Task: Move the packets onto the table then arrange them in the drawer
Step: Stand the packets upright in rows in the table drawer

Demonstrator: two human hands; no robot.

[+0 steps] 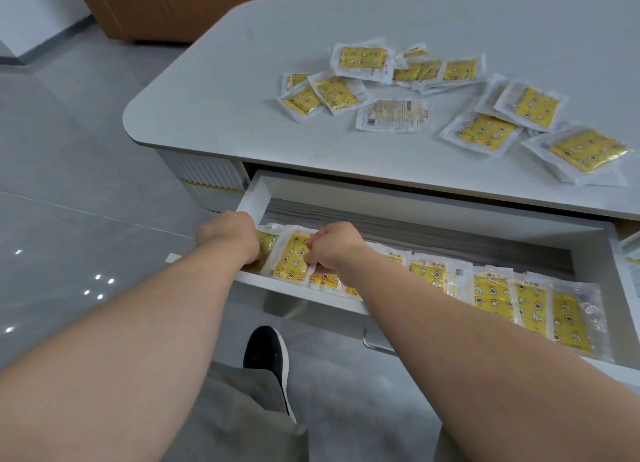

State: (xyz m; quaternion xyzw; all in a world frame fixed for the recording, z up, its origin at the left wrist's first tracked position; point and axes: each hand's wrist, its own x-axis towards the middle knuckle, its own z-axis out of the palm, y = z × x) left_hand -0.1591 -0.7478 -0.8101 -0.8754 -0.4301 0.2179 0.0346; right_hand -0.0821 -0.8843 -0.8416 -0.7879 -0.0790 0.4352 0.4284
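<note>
The white drawer [415, 203] under the table stands pulled open, with a row of yellow star-printed packets [526, 304] along its front. At the drawer's left end my right hand [332, 245] pinches the edge of one yellow packet [289, 257] that stands tilted there. My left hand [230, 234] reaches into the left corner beside it, with its fingers hidden behind that packet and touching another packet [265, 241]. Several more yellow packets [481, 132] lie scattered on the grey table top [225, 90], one of them face down [393, 115].
The table's rounded corner is at the left, with grey glossy floor [69, 184] beyond it. A wooden cabinet [180, 4] stands at the back. My dark shoe [266, 354] and trouser leg are below the drawer front, whose metal handle [375, 345] shows.
</note>
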